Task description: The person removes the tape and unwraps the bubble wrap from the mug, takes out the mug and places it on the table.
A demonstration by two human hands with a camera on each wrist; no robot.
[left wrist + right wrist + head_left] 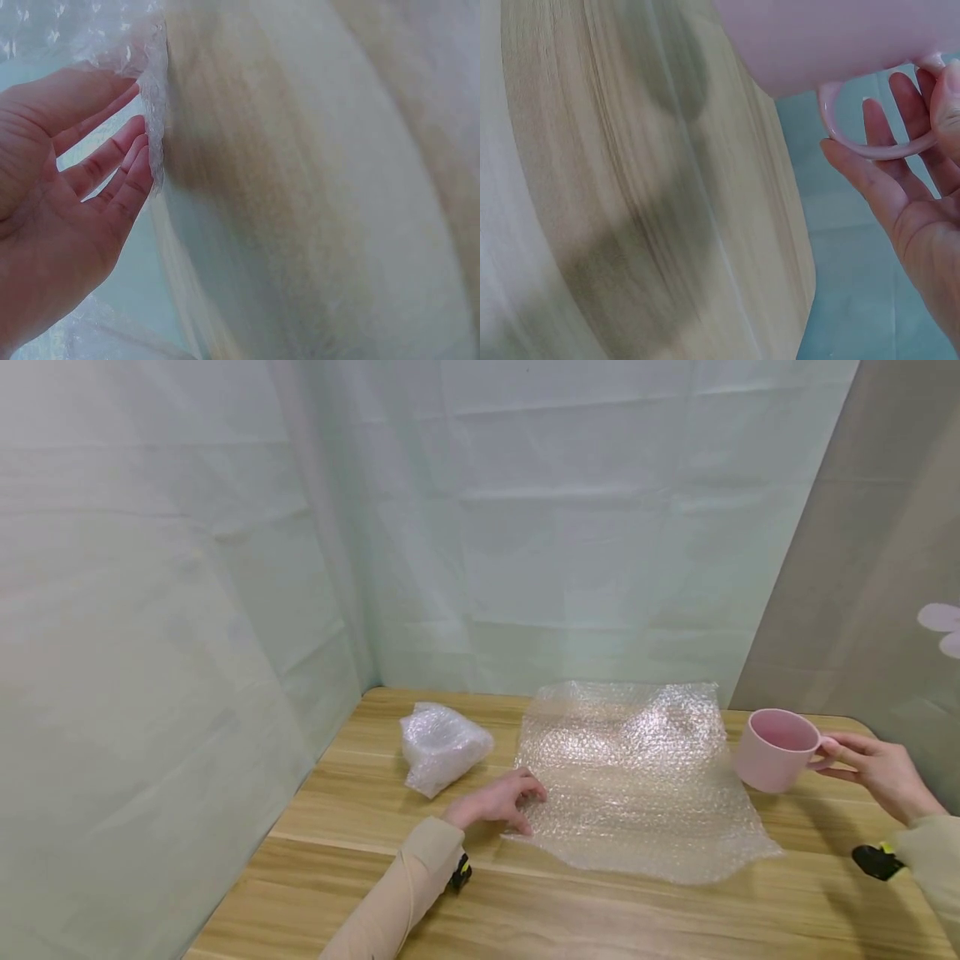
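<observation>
A pink mug (776,755) is in my right hand (888,770), at the table's right side. Thumb and fingers grip its handle (881,150) in the right wrist view, and the mug seems to be raised off the wood. My left hand (501,800) is at the left edge of a flat sheet of bubble wrap (637,802). In the left wrist view its slightly bent fingers (112,161) touch the edge of the wrap (155,112), thumb and fingers apart. The thumb tip is partly hidden by the wrap.
Left of the sheet, a crumpled bubble-wrap bundle (442,747) lies on the wooden table (315,860); its contents cannot be made out. Pale cloth curtains (562,527) hang behind and along the left side of the table.
</observation>
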